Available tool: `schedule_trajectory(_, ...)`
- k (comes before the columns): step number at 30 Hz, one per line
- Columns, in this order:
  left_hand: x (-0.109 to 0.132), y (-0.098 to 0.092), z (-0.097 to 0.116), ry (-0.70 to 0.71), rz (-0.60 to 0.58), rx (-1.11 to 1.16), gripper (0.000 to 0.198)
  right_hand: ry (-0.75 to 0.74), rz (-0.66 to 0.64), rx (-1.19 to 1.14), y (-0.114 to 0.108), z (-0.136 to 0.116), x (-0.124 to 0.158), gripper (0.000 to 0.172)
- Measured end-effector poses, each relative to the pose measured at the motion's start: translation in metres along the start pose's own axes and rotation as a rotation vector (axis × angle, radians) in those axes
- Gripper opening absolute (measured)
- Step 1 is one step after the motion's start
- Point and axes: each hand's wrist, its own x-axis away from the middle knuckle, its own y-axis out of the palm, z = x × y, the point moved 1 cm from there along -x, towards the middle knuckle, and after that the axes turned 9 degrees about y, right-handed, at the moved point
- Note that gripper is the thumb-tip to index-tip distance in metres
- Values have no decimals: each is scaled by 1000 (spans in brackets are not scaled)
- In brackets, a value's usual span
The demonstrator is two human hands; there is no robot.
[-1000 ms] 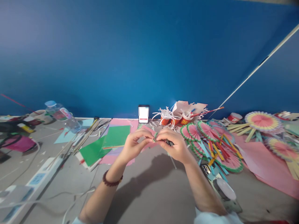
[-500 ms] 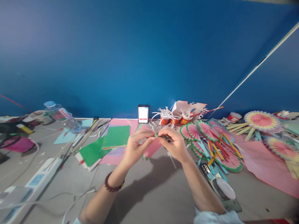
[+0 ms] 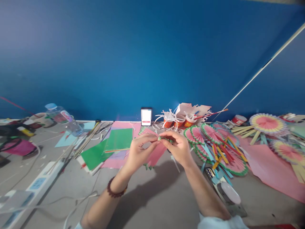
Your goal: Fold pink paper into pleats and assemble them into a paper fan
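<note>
My left hand (image 3: 142,152) and my right hand (image 3: 176,147) meet at the fingertips over the middle of the table. Both pinch a small green-edged strip of folded paper (image 3: 159,138), which the fingers partly cover. Under the hands lies a pink pleated paper (image 3: 156,156) with a green zigzag edge. Behind them a pink-and-white striped pleated piece (image 3: 146,130) shows in part. Whether these pieces join the one in my fingers is hidden. A beaded bracelet (image 3: 115,188) circles my left wrist.
Green paper sheets (image 3: 118,140) lie left, near thin sticks (image 3: 89,140), a plastic bottle (image 3: 63,117) and a power strip (image 3: 39,183). A phone (image 3: 146,117) leans on the blue wall beside paper cups (image 3: 190,121). Right are pleated paper fans (image 3: 232,163) and a white mouse (image 3: 230,192).
My fingers have shifted slightly on the folded paper, and its green edge shows more. The pink pleated part below has swung a little to the left. Surrounding things stay put.
</note>
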Motion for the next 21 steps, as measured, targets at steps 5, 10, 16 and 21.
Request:
schedule_trajectory(5, 4, 1, -6, -44, -3, 24, 8, 14, 7, -37, 0, -1, 0, 10)
schedule_trajectory(10, 8, 4, -8, -175, 45, 29, 16, 7, 83, -68, 3, -2, -1, 4)
schedule_trajectory(16, 4, 4, -9, -241, -31, 95, 17, 63, 81, -145, 4, -2, -2, 7)
schedule_trajectory(21, 5, 3, -13, -271, -7, 61, 14, 165, 30, -169, 5, 2, -2, 13)
